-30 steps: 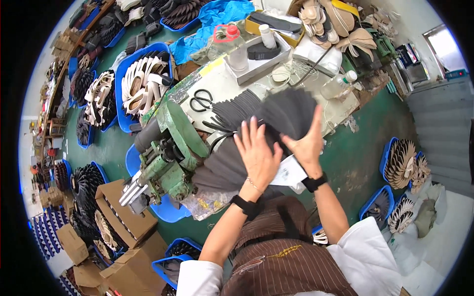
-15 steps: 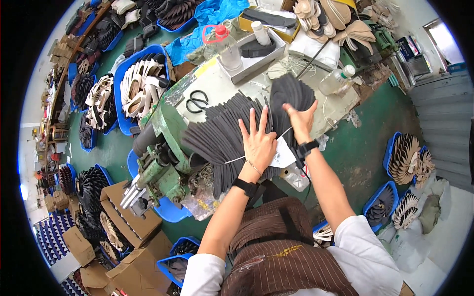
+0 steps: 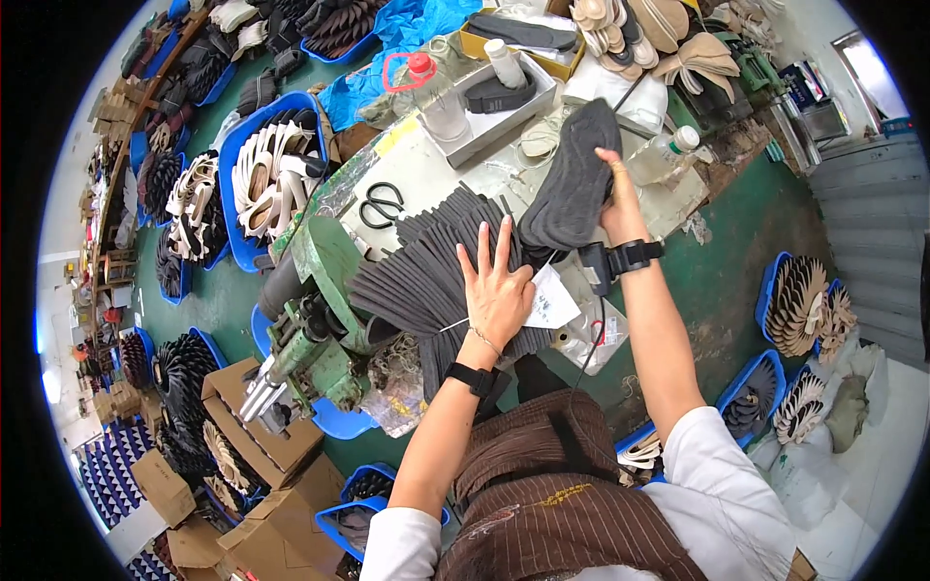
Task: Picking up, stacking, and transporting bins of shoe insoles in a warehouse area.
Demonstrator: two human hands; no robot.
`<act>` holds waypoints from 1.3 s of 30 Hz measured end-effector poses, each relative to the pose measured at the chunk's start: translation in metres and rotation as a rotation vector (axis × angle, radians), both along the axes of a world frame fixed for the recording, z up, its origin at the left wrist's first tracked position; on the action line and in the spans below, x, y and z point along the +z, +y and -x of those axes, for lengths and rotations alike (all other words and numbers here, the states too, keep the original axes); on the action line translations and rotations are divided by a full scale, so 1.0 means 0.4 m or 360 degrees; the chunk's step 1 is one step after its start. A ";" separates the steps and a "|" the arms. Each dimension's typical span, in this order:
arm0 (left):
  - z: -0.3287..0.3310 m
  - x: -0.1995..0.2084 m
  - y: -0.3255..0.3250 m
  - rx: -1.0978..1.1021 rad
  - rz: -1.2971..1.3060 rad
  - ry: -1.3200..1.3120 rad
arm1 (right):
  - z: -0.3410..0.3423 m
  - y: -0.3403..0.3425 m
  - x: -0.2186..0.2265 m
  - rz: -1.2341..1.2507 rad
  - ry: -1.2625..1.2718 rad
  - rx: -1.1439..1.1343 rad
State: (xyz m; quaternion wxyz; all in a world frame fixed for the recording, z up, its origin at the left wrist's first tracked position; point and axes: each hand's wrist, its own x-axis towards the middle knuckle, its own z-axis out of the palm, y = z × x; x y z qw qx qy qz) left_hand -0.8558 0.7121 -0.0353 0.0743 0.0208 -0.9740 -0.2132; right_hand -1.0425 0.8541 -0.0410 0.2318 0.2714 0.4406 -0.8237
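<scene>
A fanned bundle of dark grey insoles (image 3: 412,281) lies on the worktable, with a thin string across it. My left hand (image 3: 499,298) rests on the bundle, fingers spread and flat. Between that hand and the right wrist is a white paper tag (image 3: 553,298). At the right, my right hand (image 3: 617,198) grips a smaller stack of dark grey insoles (image 3: 573,179), its thumb on the stack's edge and the other fingers mostly hidden. The stack is tilted, its far end toward the back of the table, and its near end meets the bundle.
Black-handled scissors (image 3: 381,205) lie left of the bundle. A green machine (image 3: 325,261) stands at the table's left edge. Behind are a bottle with a red cap (image 3: 443,107), a grey box (image 3: 475,145) and a clear bottle (image 3: 661,160). Blue baskets (image 3: 232,184) of shoe parts line the floor.
My right hand has drawn the smaller stack up and apart to the right, turning it so its broad face shows. The left hand has shifted slightly left on the bundle.
</scene>
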 end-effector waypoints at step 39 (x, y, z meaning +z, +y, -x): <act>-0.782 0.402 -0.241 0.1355 -0.1929 0.1391 | -0.922 -0.411 0.480 -0.0297 0.2362 0.1220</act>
